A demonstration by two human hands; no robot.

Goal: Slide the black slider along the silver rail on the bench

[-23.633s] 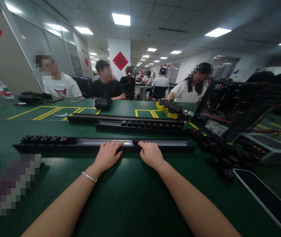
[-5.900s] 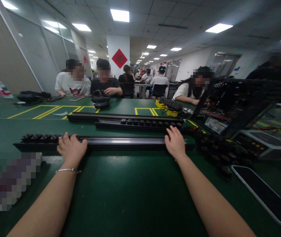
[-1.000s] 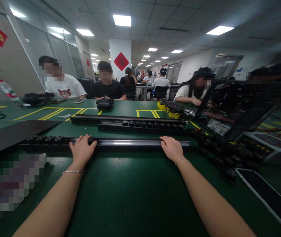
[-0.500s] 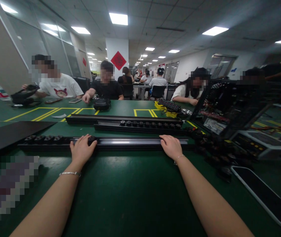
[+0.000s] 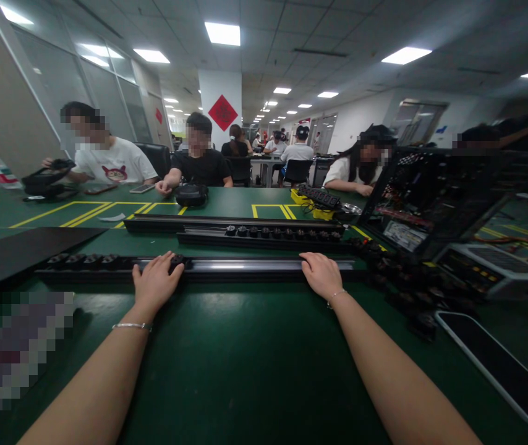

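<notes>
Little has moved since half a second ago: both hands stay on the long black rail with a silver channel [image 5: 245, 266], lying across the green table [image 5: 245, 358] in front of me. My left hand [image 5: 155, 281] lies flat on it, fingers spread over a small black socket module [image 5: 177, 262] beside a row of black modules [image 5: 85, 261]. My right hand [image 5: 322, 275] rests palm down near the rail's right end; whether it pinches anything I cannot tell. Loose black parts [image 5: 412, 290] at right blur together. Two more black rails [image 5: 255, 232] lie behind.

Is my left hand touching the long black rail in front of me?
Touching. In the head view the left hand lies on the near rail, fingers draped over a black module in its channel.
</notes>
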